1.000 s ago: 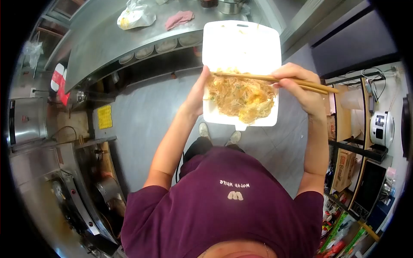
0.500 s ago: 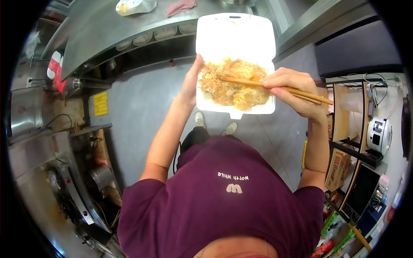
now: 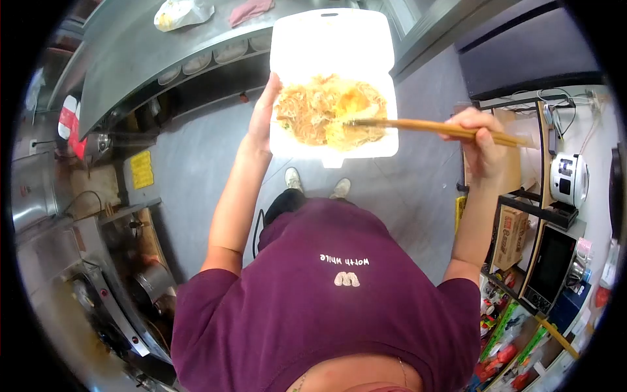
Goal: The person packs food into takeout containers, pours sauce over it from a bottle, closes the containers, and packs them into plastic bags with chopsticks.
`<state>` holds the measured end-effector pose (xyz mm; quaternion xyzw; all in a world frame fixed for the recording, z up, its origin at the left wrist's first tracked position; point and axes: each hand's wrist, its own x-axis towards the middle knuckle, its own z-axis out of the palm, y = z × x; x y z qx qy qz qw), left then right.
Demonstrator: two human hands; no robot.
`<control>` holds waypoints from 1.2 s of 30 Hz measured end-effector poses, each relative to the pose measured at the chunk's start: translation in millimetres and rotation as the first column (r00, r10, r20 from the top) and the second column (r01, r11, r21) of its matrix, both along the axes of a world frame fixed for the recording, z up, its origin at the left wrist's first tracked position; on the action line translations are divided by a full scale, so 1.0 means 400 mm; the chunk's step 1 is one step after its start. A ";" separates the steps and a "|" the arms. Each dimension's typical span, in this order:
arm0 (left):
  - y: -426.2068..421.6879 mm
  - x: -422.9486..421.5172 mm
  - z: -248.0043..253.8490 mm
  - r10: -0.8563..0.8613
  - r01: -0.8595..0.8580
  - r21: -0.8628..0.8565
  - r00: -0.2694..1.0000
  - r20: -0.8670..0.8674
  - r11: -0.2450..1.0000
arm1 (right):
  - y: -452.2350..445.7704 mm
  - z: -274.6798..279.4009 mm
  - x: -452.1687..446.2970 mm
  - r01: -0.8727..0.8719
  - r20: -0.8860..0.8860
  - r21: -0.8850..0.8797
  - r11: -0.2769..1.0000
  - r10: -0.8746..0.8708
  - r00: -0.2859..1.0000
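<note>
My left hand (image 3: 263, 108) grips the left side of a white foam takeout box (image 3: 333, 46), its lid folded back away from me. Noodles (image 3: 307, 117) with yellow bits that look like egg fill the box's lower half. A pair of wooden chopsticks (image 3: 418, 124) is held in my right hand (image 3: 480, 134), to the right of the box. Their tips are over the middle of the noodles, slightly blurred; whether they touch the food I cannot tell. The fingers of my left hand under the box are hidden.
A steel counter (image 3: 124, 72) at the back left bears a white plastic bag (image 3: 183, 14) and a pink cloth (image 3: 251, 10). Cooking equipment (image 3: 111, 294) lines the left side. Shelves with a cardboard box (image 3: 511, 238) and a microwave (image 3: 552, 261) stand at right.
My right hand has moved outward to the right, drawing the chopsticks partly back from the noodles. The box sits a little further left and higher in view, and the surroundings shift likewise.
</note>
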<state>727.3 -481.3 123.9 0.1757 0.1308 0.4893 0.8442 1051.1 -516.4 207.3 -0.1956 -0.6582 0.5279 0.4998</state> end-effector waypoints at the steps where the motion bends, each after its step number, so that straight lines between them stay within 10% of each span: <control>1: 0.002 -0.003 0.005 0.017 -0.017 0.013 1.000 -0.005 1.000 | -0.008 -0.019 0.001 -0.014 -0.035 -0.047 0.999 0.013 0.999; 28: -0.028 0.002 0.001 0.018 -0.018 0.010 1.000 -0.011 1.000 | 0.011 0.079 0.054 0.082 0.354 -0.038 0.996 -0.064 0.933; 33: -0.037 0.000 -0.008 0.024 -0.025 0.017 1.000 0.002 1.000 | 0.003 0.076 0.080 -0.087 0.126 0.005 0.996 0.086 0.988; 36: -0.040 -0.001 -0.005 0.013 -0.013 0.012 1.000 -0.012 1.000 | -0.003 0.076 0.054 0.050 0.347 -0.071 0.996 -0.023 0.938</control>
